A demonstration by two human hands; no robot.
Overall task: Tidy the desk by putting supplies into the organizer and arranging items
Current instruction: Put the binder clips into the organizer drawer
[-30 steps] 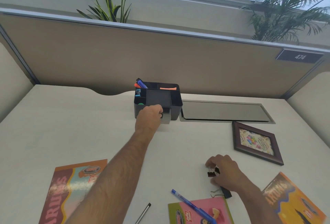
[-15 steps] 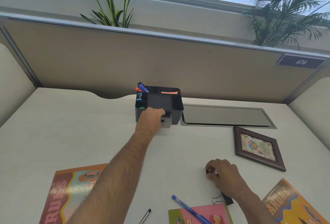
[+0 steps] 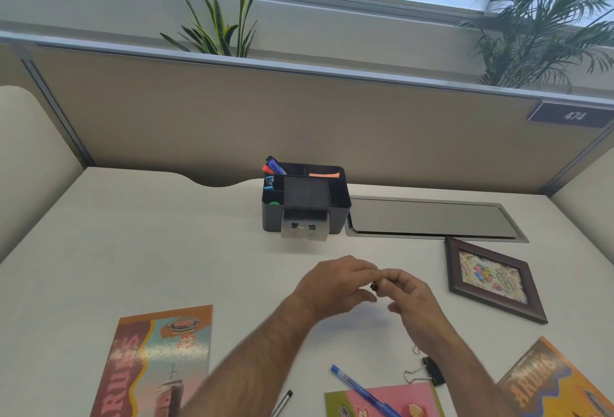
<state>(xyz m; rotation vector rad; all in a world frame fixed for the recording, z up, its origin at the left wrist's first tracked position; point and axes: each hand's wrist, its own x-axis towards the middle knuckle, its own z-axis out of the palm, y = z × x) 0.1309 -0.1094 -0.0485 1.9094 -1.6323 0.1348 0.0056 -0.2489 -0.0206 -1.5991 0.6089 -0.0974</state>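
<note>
The black desk organizer [image 3: 339,199] stands at the back of the desk with markers and an orange item in its rear slots. Its clear front drawer [image 3: 304,232] is pulled open, and a small black binder clip [image 3: 302,226] lies inside. In front of it, above the desk's middle, my left hand [image 3: 332,285] and my right hand [image 3: 410,295] meet fingertip to fingertip. Both pinch another small black binder clip [image 3: 374,286] between them, and the fingers hide most of it.
A larger binder clip [image 3: 428,375] and a blue pen [image 3: 362,390] lie near the front, the pen partly on a pink card [image 3: 415,400]. A black pen [image 3: 283,402], booklets at left [image 3: 159,360] and right [image 3: 551,383], a framed picture [image 3: 491,279] and a grey cable hatch [image 3: 428,217] are around.
My left hand has left the organizer's drawer, which stays open, and come back to mid-desk. My right hand has lifted the small clip off the desk to meet it.
</note>
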